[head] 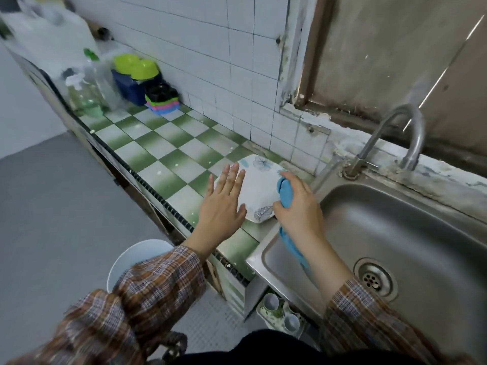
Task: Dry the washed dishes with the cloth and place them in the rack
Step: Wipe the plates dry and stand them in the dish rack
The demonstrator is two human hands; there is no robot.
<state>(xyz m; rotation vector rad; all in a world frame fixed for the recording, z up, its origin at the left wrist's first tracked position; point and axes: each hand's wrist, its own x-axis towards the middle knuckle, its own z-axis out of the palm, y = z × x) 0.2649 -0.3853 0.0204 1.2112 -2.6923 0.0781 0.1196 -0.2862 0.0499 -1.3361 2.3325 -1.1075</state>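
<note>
With the plate (pixel 259 188) lying flat at the right end of the worktop (pixel 158 154), just beside the sink (pixel 395 233), the left hand (pixel 224 204), fingers straight and spread, should steady its near rim while the right hand (pixel 297 206), fingers curled round the bunched cloth (pixel 286 192), wipes across.

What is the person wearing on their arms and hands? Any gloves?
No gloves: the left hand and right hand are bare. Both arms wear a checked shirt, brown and orange with thin pale and bluish lines. The left sleeve and right sleeve are loose and end partway up the forearms, leaving the wrists uncovered.
</note>
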